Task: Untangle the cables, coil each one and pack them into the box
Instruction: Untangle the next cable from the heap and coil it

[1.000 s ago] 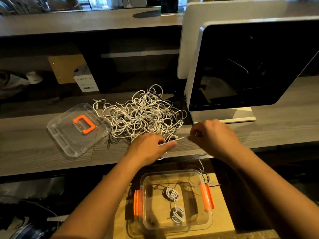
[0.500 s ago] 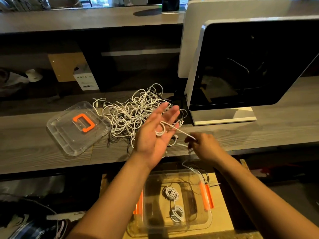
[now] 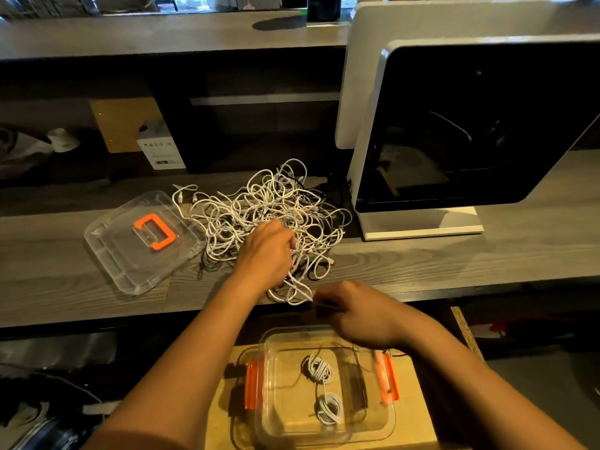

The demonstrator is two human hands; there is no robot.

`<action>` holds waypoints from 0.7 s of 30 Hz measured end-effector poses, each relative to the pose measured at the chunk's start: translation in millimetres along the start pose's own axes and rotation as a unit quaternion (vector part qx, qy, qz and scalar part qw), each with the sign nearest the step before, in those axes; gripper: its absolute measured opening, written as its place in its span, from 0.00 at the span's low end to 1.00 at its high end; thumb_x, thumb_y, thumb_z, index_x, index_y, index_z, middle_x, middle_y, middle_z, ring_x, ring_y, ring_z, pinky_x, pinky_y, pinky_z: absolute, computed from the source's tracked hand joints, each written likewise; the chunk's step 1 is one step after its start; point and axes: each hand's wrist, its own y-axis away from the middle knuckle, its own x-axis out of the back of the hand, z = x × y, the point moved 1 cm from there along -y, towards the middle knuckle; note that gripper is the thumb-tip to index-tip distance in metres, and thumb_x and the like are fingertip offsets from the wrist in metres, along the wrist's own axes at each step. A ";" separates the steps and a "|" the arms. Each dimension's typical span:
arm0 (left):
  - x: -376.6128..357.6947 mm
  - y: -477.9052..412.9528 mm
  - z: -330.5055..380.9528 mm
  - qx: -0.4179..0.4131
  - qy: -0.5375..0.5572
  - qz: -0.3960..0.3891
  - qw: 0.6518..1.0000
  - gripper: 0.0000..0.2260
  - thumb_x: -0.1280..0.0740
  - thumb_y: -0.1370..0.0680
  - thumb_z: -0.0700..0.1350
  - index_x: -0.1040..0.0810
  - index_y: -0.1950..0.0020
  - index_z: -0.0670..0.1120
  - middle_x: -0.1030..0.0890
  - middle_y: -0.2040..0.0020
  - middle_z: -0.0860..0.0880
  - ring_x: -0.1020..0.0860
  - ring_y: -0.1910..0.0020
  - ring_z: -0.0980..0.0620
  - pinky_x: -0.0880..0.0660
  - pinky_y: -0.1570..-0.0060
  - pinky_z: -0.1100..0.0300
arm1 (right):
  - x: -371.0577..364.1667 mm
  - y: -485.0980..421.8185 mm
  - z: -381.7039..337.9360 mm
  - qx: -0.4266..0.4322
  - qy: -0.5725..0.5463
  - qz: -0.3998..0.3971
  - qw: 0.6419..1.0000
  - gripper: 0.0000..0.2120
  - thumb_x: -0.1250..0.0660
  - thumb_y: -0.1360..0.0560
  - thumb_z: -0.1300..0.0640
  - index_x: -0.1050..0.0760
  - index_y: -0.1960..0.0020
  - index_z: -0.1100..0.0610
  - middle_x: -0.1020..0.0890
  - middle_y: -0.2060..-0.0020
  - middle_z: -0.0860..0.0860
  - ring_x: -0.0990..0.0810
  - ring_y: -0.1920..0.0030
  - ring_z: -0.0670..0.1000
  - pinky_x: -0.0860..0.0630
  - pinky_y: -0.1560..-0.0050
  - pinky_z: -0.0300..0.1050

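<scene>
A tangled heap of white cables (image 3: 269,209) lies on the grey wooden counter. My left hand (image 3: 264,254) sits on the heap's near edge, fingers curled round a white cable wound in loops. My right hand (image 3: 357,315) is just below the counter edge and pinches the free end of that same cable (image 3: 300,292). Below, a clear plastic box (image 3: 285,414) with orange latches stands on a wooden board and holds two coiled white cables (image 3: 319,368), (image 3: 329,409).
The box's clear lid (image 3: 130,258) with an orange handle lies on the counter left of the heap. A large white-framed machine (image 3: 470,131) stands at the right. A small white carton (image 3: 160,151) sits on the shelf behind.
My left hand turned palm down and dropped onto the heap, closing on the cable loops. My right hand moved lower and stays pinching the cable end.
</scene>
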 end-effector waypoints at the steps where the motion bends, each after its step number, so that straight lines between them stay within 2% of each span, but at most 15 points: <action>1: -1.8 0.7 -3.2 0.005 0.003 -0.023 1.000 0.10 0.47 0.18 0.45 0.26 0.53 0.46 0.31 0.54 0.52 0.32 0.49 0.52 0.36 0.53 0.58 | 7.3 1.6 0.7 -0.004 0.001 0.007 1.000 0.06 0.39 0.27 0.63 0.24 0.52 0.61 0.21 0.58 0.54 0.24 0.56 0.53 0.27 0.57 0.48; 3: -4.7 2.5 -2.8 0.004 0.010 -0.059 0.998 0.19 0.49 0.19 0.57 0.27 0.57 0.46 0.32 0.57 0.52 0.31 0.51 0.52 0.36 0.55 0.57 | 18.1 2.0 1.9 0.000 0.014 0.030 0.999 0.08 0.35 0.26 0.54 0.24 0.58 0.59 0.21 0.63 0.54 0.24 0.61 0.52 0.28 0.59 0.51; 5: -2.5 6.0 1.2 0.000 0.036 -0.081 0.996 0.27 0.54 0.26 0.66 0.27 0.59 0.46 0.32 0.57 0.53 0.32 0.52 0.54 0.37 0.56 0.57 | 25.2 0.7 5.6 -0.004 0.039 0.069 0.997 0.12 0.34 0.26 0.48 0.25 0.63 0.54 0.23 0.67 0.50 0.25 0.65 0.48 0.28 0.62 0.50; 7: 3.4 9.8 5.2 -0.015 0.032 -0.106 0.994 0.30 0.56 0.29 0.67 0.25 0.55 0.46 0.29 0.53 0.52 0.31 0.50 0.54 0.36 0.56 0.58 | 34.0 0.3 12.6 -0.009 0.024 0.142 0.990 0.13 0.33 0.25 0.48 0.27 0.67 0.48 0.25 0.71 0.48 0.27 0.68 0.45 0.30 0.64 0.46; 9: 4.2 13.7 6.8 -0.057 -0.033 -0.122 0.990 0.27 0.50 0.28 0.69 0.25 0.51 0.49 0.28 0.50 0.53 0.30 0.50 0.54 0.34 0.54 0.58 | 44.8 2.5 19.0 -0.009 -0.032 0.219 0.975 0.15 0.32 0.26 0.49 0.28 0.70 0.47 0.27 0.74 0.47 0.30 0.71 0.43 0.33 0.67 0.45; 10: 2.3 15.2 6.2 -0.070 -0.051 -0.120 0.989 0.23 0.45 0.27 0.68 0.26 0.48 0.50 0.26 0.48 0.54 0.29 0.50 0.54 0.33 0.53 0.58 | 50.7 3.7 21.6 -0.014 -0.059 0.250 0.966 0.14 0.32 0.26 0.49 0.27 0.70 0.48 0.28 0.75 0.47 0.31 0.72 0.44 0.34 0.68 0.44; 12: -1.5 17.3 4.2 -0.076 -0.020 -0.121 0.990 0.13 0.39 0.22 0.56 0.28 0.40 0.54 0.23 0.44 0.53 0.26 0.53 0.53 0.31 0.54 0.59 | 57.6 3.5 25.1 -0.022 -0.088 0.282 0.955 0.14 0.31 0.27 0.50 0.24 0.69 0.53 0.28 0.75 0.50 0.32 0.72 0.45 0.35 0.70 0.43; 13: -3.9 17.8 3.6 -0.074 0.016 -0.134 0.988 0.12 0.40 0.20 0.50 0.30 0.36 0.56 0.23 0.42 0.51 0.25 0.54 0.54 0.30 0.54 0.59 | 58.3 1.4 26.9 -0.024 -0.096 0.291 0.951 0.14 0.31 0.27 0.50 0.23 0.69 0.55 0.28 0.75 0.51 0.32 0.72 0.45 0.36 0.70 0.43; 14: -7.0 17.7 3.5 -0.072 0.057 -0.155 0.984 0.16 0.41 0.20 0.46 0.33 0.32 0.57 0.24 0.39 0.50 0.24 0.52 0.54 0.28 0.51 0.59 | 58.0 -1.2 29.5 -0.032 -0.110 0.304 0.946 0.14 0.31 0.27 0.51 0.23 0.68 0.57 0.28 0.75 0.52 0.33 0.73 0.45 0.36 0.70 0.43; 16: -9.5 16.8 6.7 -0.058 0.153 -0.182 0.970 0.22 0.43 0.19 0.42 0.41 0.26 0.55 0.32 0.29 0.49 0.27 0.39 0.55 0.30 0.38 0.59 | 55.7 -8.0 37.8 -0.060 -0.172 0.342 0.922 0.13 0.30 0.27 0.52 0.22 0.66 0.60 0.29 0.75 0.51 0.33 0.74 0.44 0.36 0.71 0.40; 18: -7.4 17.1 15.8 -0.030 0.287 -0.171 0.942 0.22 0.45 0.18 0.39 0.43 0.24 0.50 0.35 0.28 0.50 0.31 0.34 0.57 0.36 0.37 0.70 | 47.8 -13.9 47.6 -0.095 -0.268 0.358 0.889 0.14 0.31 0.26 0.54 0.23 0.66 0.61 0.31 0.77 0.48 0.35 0.76 0.43 0.38 0.76 0.34; 20: -3.8 19.4 28.9 -0.023 0.427 -0.144 0.893 0.21 0.46 0.18 0.37 0.42 0.25 0.46 0.33 0.30 0.54 0.34 0.32 0.62 0.39 0.40 0.78 | 30.2 -20.5 54.1 -0.125 -0.368 0.322 0.863 0.14 0.34 0.24 0.54 0.26 0.66 0.59 0.34 0.78 0.47 0.38 0.78 0.43 0.41 0.80 0.34; 21: -2.0 20.4 36.1 -0.024 0.481 -0.125 0.868 0.20 0.46 0.18 0.37 0.41 0.26 0.46 0.31 0.33 0.57 0.34 0.34 0.66 0.39 0.42 0.80 | 18.4 -23.6 53.6 -0.135 -0.390 0.290 0.863 0.14 0.36 0.23 0.54 0.27 0.65 0.59 0.33 0.77 0.48 0.38 0.79 0.43 0.41 0.80 0.34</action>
